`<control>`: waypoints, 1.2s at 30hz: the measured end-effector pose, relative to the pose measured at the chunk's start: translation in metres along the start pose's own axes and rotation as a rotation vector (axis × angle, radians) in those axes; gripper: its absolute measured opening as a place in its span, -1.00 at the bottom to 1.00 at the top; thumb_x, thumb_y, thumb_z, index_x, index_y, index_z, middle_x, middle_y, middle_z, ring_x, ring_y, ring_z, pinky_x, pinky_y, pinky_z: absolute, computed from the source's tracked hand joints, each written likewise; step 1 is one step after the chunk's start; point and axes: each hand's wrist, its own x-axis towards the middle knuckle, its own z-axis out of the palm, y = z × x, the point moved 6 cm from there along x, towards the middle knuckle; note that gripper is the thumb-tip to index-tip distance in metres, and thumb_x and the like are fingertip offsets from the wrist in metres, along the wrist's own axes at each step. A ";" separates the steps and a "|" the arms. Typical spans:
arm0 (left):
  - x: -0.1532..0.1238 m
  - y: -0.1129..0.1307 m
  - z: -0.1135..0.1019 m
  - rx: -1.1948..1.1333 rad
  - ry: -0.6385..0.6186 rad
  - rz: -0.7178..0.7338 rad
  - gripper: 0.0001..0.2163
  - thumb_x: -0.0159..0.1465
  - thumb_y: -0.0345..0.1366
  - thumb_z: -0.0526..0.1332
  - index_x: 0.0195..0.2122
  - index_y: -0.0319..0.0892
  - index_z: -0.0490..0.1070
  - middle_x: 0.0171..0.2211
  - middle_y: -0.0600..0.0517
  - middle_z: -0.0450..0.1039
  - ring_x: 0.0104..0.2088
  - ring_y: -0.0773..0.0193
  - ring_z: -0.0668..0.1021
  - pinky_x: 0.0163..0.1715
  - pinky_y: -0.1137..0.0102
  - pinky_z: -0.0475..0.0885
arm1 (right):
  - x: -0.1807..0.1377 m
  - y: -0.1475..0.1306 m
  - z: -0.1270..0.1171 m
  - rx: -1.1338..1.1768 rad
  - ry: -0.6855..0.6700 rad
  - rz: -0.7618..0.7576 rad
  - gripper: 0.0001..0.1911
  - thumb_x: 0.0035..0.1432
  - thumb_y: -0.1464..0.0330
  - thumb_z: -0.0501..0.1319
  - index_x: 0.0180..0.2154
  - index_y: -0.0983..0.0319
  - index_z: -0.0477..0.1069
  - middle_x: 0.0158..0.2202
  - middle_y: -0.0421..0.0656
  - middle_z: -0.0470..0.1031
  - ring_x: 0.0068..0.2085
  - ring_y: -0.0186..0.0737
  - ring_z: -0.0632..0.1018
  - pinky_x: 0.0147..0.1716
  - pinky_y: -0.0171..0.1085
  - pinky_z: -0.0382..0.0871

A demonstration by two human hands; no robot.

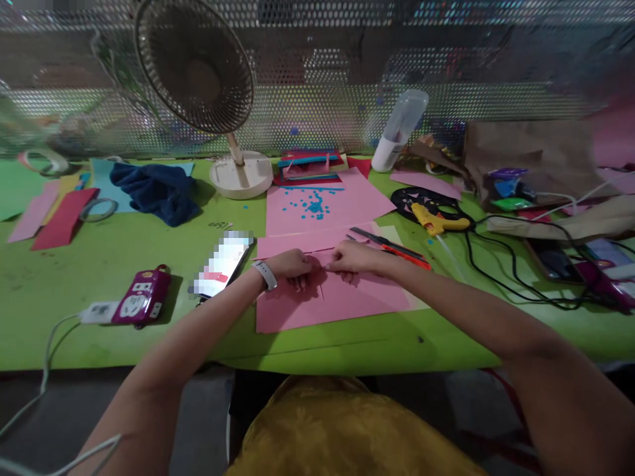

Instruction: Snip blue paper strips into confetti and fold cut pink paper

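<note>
A pink paper sheet (317, 304) lies on the green table (99, 264) in front of me. My left hand (290, 266), with a white band on its wrist, presses curled fingers onto the sheet's upper edge. My right hand (350, 259) pinches the same edge just to the right, fingers together. The two hands almost touch. Red-handled scissors (397, 250) lie just beyond my right hand. A second pink sheet (322, 208) sprinkled with small blue scraps lies farther back.
A phone (221, 268) and a purple power strip (141, 299) lie to the left. A fan (208, 79) stands at the back by a blue cloth (156, 188). At right lie a yellow glue gun (439, 221), black cables (520, 264) and brown paper bags (530, 155).
</note>
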 end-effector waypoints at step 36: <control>-0.043 -0.025 0.005 0.781 0.672 0.526 -0.52 0.39 -0.17 -0.05 0.27 -0.32 0.07 0.30 -0.21 0.05 0.30 0.14 0.13 0.27 0.15 0.04 | -0.019 0.007 0.034 0.013 -0.143 0.085 -0.58 0.06 0.08 0.26 -0.62 0.27 0.36 -0.76 -0.20 0.41 -0.76 -0.34 0.40 -0.75 -0.38 0.32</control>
